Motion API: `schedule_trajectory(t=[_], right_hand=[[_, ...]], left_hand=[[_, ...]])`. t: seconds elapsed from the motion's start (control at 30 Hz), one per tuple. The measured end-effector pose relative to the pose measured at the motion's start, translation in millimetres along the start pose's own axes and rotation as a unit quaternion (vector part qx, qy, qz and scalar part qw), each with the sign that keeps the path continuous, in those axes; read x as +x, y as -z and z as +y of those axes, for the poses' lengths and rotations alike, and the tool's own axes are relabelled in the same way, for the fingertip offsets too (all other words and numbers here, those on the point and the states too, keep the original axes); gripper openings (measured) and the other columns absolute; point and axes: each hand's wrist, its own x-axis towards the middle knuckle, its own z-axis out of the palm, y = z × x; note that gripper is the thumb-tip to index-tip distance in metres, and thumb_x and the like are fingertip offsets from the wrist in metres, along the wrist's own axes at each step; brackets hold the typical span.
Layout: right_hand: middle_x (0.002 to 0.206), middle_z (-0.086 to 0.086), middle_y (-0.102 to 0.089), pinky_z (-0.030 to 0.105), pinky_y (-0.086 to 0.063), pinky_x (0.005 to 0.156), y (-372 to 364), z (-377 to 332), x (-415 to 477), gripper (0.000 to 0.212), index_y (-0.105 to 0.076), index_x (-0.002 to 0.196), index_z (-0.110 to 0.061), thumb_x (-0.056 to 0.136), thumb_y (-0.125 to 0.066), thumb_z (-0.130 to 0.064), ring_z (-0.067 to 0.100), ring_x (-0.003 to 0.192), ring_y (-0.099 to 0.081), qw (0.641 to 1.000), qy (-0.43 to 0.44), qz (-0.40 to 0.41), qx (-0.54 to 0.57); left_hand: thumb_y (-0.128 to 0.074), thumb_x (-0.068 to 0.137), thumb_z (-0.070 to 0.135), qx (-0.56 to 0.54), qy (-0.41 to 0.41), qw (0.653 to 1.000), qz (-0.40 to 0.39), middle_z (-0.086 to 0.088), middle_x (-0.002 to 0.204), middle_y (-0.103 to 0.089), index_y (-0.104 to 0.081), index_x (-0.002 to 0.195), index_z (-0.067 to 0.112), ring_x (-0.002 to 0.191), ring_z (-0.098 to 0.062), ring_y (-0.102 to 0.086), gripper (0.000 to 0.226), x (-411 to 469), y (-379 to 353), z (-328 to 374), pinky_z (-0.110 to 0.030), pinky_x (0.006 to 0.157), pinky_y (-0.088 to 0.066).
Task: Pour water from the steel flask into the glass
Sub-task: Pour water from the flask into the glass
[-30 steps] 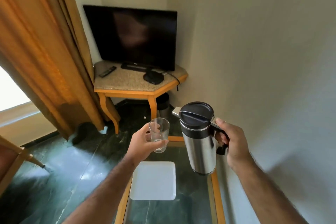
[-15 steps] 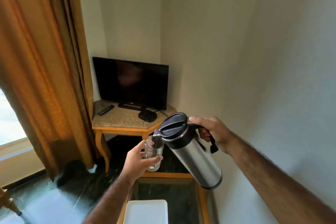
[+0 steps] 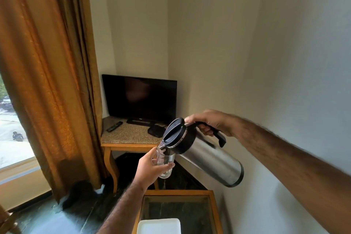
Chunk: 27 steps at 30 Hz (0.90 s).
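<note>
My right hand [image 3: 208, 122] grips the black handle of the steel flask [image 3: 207, 159]. The flask has a black lid and is tilted steeply to the left, its spout resting over the rim of the glass [image 3: 165, 163]. My left hand [image 3: 150, 167] holds the clear glass from the left, in the air beyond the far edge of the glass-topped table [image 3: 178, 194]. Some water seems to stand in the glass; its level is hard to read.
A white square plate [image 3: 158, 226] lies on the table near me. A TV [image 3: 139, 99], a remote and a black box stand on a corner table [image 3: 131, 139] behind. An orange curtain [image 3: 47, 81] hangs left; a wall runs close on the right.
The flask has tipped from upright to steeply tilted and its spout has come over the glass. Both hands have risen, and the view has lifted toward the wall.
</note>
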Motion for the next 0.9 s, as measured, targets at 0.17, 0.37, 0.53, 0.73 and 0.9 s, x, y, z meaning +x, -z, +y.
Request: schedule_trajectory(t=[0.17, 0.37, 0.53, 0.73, 0.9], right_hand=[[0.058, -0.004, -0.044, 0.027, -0.035, 0.054, 5.7, -19.8, 2.4, 0.051, -0.048, 0.057, -0.026, 0.089, -0.074, -0.056, 0.013, 0.051, -0.039, 0.999, -0.012, -0.019, -0.049], [0.059, -0.005, -0.047, 0.028, -0.038, 0.055, 9.3, -38.2, 4.8, 0.051, -0.052, 0.056, -0.026, 0.09, -0.073, -0.057, 0.012, 0.051, -0.042, 0.994, -0.035, -0.045, -0.099], [0.059, -0.005, -0.047, 0.029, -0.038, 0.056, 11.4, -53.0, 8.6, 0.05, -0.052, 0.055, -0.026, 0.089, -0.074, -0.056, 0.012, 0.051, -0.041, 0.988, -0.065, -0.054, -0.129], [0.06, -0.004, -0.05, 0.029, -0.039, 0.057, 9.6, -64.6, 13.4, 0.046, -0.055, 0.061, -0.024, 0.088, -0.074, -0.056, 0.012, 0.052, -0.045, 0.98, -0.072, -0.091, -0.163], [0.059, -0.004, -0.051, 0.028, -0.04, 0.056, 4.4, -67.3, 17.9, 0.046, -0.056, 0.061, -0.023, 0.09, -0.074, -0.054, 0.012, 0.05, -0.047, 0.975, -0.078, -0.091, -0.187]], left_hand=[[-0.097, 0.071, 0.023, 0.002, 0.005, 1.0, 0.011, 0.018, 0.103, -0.08, -0.061, 0.113, 0.05, 0.095, -0.001, -0.077, 0.06, -1.0, 4.2, -5.6, -0.02, 0.079, -0.055], [-0.097, 0.07, 0.026, -0.004, 0.0, 1.0, 0.016, 0.012, 0.108, -0.079, -0.064, 0.113, 0.047, 0.1, -0.006, -0.076, 0.058, -2.8, 5.6, -8.7, -0.025, 0.083, -0.058], [-0.097, 0.071, 0.023, -0.015, 0.003, 1.0, 0.011, 0.007, 0.111, -0.08, -0.064, 0.12, 0.042, 0.103, -0.012, -0.077, 0.062, -3.2, 4.6, -10.9, -0.032, 0.089, -0.059], [-0.096, 0.072, 0.019, -0.012, 0.001, 1.0, 0.004, 0.017, 0.104, -0.081, -0.063, 0.121, 0.042, 0.095, -0.001, -0.078, 0.063, -7.4, 2.3, -10.1, -0.011, 0.07, -0.056], [-0.096, 0.073, 0.021, -0.023, 0.001, 1.0, 0.008, 0.008, 0.118, -0.076, -0.062, 0.131, 0.035, 0.107, -0.01, -0.074, 0.069, -7.1, 2.2, -9.6, -0.023, 0.084, -0.056]])
